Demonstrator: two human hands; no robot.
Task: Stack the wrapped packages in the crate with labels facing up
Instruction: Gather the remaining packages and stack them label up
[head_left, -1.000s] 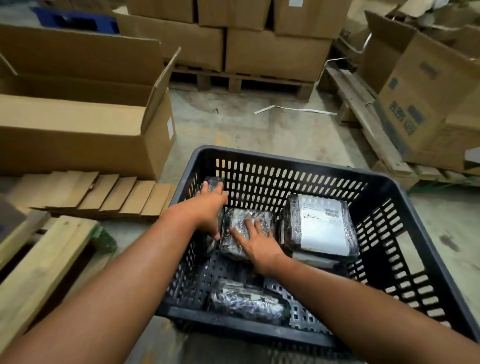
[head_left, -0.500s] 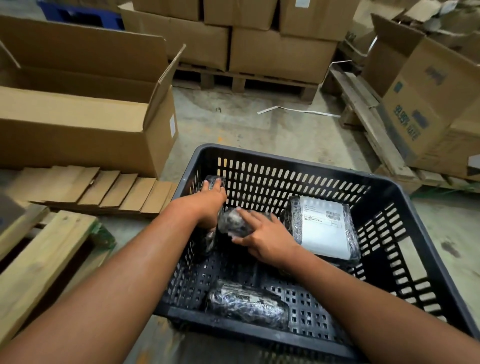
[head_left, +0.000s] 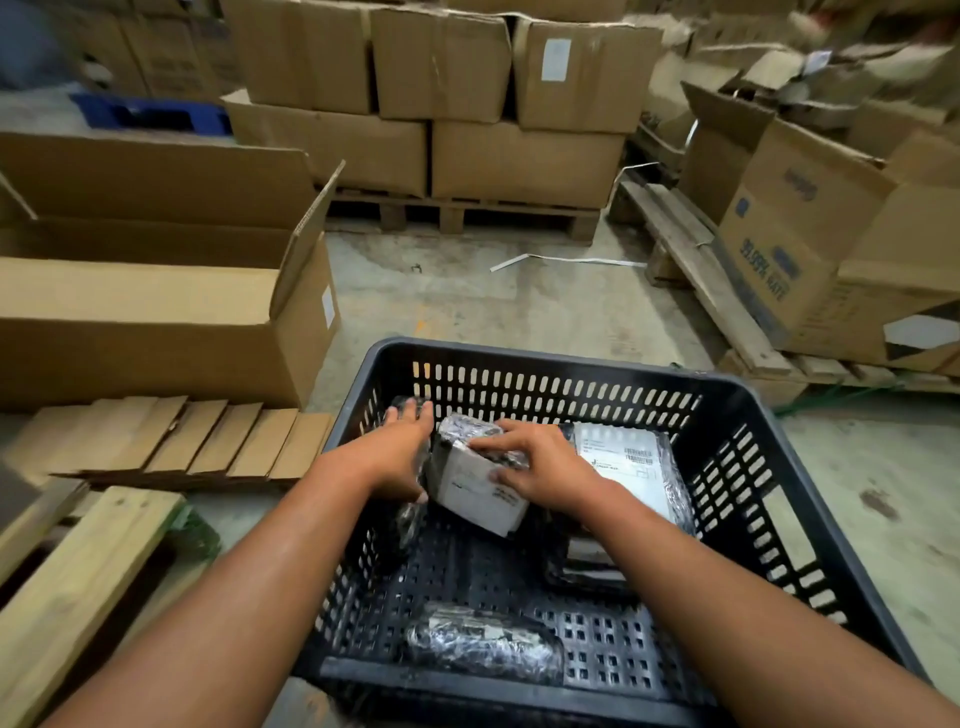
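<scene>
A black slotted crate (head_left: 524, 358) stands on the floor in front of me. My right hand (head_left: 540, 467) grips a plastic-wrapped package (head_left: 475, 486), tilted up inside the crate so its white label faces me. My left hand (head_left: 397, 457) is closed on a second dark wrapped package (head_left: 408, 408) standing against the crate's left wall, and also touches the tilted one. A labelled package (head_left: 631, 467) lies flat, label up, at the right on top of another. A dark wrapped package (head_left: 483, 642) lies at the near edge.
An open cardboard box (head_left: 156, 312) and flattened card strips (head_left: 208, 441) lie to the left, with a wooden pallet (head_left: 62, 587) nearer me. Stacked cartons on pallets (head_left: 467, 130) fill the back and the right side (head_left: 810, 244). Bare concrete floor (head_left: 519, 301) lies beyond the crate.
My right hand has lifted the middle package off the crate floor and turned it over, so its white label now shows. My left hand stays at the left wall. The camera tilted up.
</scene>
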